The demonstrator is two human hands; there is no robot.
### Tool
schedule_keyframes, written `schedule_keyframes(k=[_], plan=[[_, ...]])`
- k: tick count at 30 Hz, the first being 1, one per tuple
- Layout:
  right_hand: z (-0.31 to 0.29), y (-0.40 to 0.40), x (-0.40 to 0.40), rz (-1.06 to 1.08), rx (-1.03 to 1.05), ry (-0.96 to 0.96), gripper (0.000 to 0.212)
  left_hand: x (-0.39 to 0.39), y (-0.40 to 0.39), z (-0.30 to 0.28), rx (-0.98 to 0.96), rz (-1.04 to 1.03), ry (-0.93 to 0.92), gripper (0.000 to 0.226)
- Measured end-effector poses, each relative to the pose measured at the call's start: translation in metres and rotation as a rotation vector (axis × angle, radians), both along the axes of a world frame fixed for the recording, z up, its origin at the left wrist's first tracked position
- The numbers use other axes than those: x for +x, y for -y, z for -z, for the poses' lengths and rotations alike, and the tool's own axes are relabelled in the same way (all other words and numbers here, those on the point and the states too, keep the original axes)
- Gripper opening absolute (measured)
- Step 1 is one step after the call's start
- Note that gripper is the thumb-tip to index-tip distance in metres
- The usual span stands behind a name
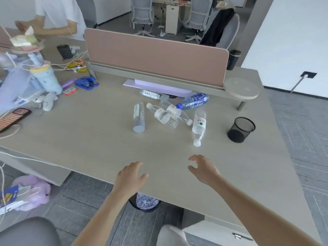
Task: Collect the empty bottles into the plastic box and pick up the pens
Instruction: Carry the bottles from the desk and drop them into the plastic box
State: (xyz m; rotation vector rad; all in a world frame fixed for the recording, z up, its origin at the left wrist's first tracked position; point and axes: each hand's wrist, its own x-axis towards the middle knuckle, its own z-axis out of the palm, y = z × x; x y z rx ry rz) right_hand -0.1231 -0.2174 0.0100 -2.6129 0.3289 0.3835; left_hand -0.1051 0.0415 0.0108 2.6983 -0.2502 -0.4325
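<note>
I hold my left hand (132,175) and right hand (204,168) empty with fingers relaxed over the near desk (88,132), poised to reach the bottles (165,115) lying scattered farther off, left of the mesh cup (241,129); no plastic box or pens are identifiable.

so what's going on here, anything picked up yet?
Nothing yet. A person reaches over the desk with both hands empty: left hand and right hand open, hovering short of the bottles. About six plastic bottles lie on their sides mid-desk, one blue bottle among them. A mesh cup stands to the right. No plastic box or pens are clearly visible.
</note>
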Motion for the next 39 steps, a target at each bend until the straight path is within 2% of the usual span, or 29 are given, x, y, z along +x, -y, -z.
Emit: schedule_keyframes(k=[8,15,18,23,26,30,35,39], plan=[[0.008,0.009,0.071,-0.005,0.028,-0.007,0.036,0.067,0.013,0.004,0.049,-0.044,-0.042,0.048],[0.006,0.011,0.121,-0.008,0.031,-0.002,0.038,0.124,0.027,0.004,-0.005,-0.089,-0.035,0.049],[0.004,0.004,0.150,-0.001,0.011,0.019,0.046,0.154,0.026,0.007,-0.032,-0.097,-0.049,0.050],[0.004,-0.025,0.207,0.018,-0.072,0.081,0.071,0.207,0.023,0.009,-0.134,-0.067,-0.001,0.042],[0.012,-0.049,0.238,0.027,-0.140,0.034,0.085,0.240,0.011,0.011,-0.181,0.036,0.012,0.043],[0.031,-0.077,0.272,0.054,-0.173,0.017,0.089,0.292,-0.016,0.015,-0.137,0.247,0.082,0.044],[0.047,-0.090,0.285,0.148,-0.191,-0.021,0.090,0.347,-0.034,0.018,0.100,0.640,0.216,0.066],[0.055,-0.091,0.276,0.267,-0.178,-0.031,0.089,0.372,-0.025,0.017,0.450,0.977,0.222,0.089]])
